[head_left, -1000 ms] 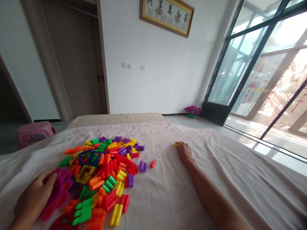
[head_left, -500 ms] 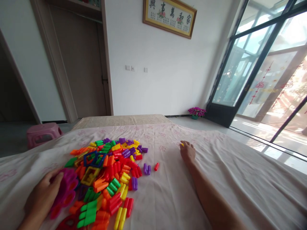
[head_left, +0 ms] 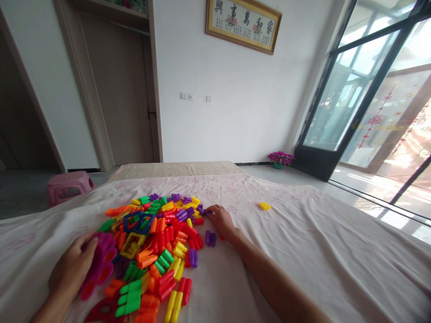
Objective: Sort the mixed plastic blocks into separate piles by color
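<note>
My left hand [head_left: 72, 260] is closed on a magenta flower-shaped plastic piece [head_left: 103, 255] at the left side of a pile of building blocks [head_left: 161, 237]. The pile mixes red, orange, yellow, green and purple tube-like blocks with blue and yellow square frames. At the pile's right edge, the fingertips of my right hand [head_left: 220, 220] pinch a small purple building block [head_left: 204, 212], partly hidden by the fingers. Just below that hand lies a separate purple block [head_left: 210, 238]. A yellow block [head_left: 264, 206] rests alone farther right on the cloth.
A pale flowered cloth [head_left: 303, 251] with wrinkles covers the surface under the blocks. Beyond its left edge stands a pink plastic stool [head_left: 70, 186]. Potted magenta flowers [head_left: 281, 158] sit on the floor near the glass door [head_left: 336, 112].
My right hand has moved left from the far right to the pile's edge, leaving the yellow block on the cloth. My left hand still holds the magenta piece. The view has shifted slightly.
</note>
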Tool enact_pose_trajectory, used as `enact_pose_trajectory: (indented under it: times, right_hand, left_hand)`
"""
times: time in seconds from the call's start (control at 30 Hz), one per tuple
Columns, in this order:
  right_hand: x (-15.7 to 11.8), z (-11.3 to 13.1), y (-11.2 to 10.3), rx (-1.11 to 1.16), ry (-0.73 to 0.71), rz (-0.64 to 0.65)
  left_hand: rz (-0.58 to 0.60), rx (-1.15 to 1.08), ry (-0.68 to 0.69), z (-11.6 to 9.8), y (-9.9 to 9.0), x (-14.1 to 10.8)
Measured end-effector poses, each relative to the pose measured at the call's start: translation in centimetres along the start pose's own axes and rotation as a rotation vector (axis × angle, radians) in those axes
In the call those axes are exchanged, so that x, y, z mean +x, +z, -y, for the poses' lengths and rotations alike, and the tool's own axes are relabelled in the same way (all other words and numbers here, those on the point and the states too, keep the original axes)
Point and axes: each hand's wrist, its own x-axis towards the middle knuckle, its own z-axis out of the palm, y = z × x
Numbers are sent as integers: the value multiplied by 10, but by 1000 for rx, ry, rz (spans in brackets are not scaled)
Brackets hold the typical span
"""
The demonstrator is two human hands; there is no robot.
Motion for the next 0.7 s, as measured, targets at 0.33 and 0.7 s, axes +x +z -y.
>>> enact_pose_trajectory:
  times: [0.33, 0.7]
  right_hand:
    - [-8, -40, -33, 182, 374, -148]
    - [-16, -44, -36, -184, 228, -95]
  left_hand:
    - [109, -9, -107, -2, -2, -1]
    - [117, -33, -107, 2, -2, 0]
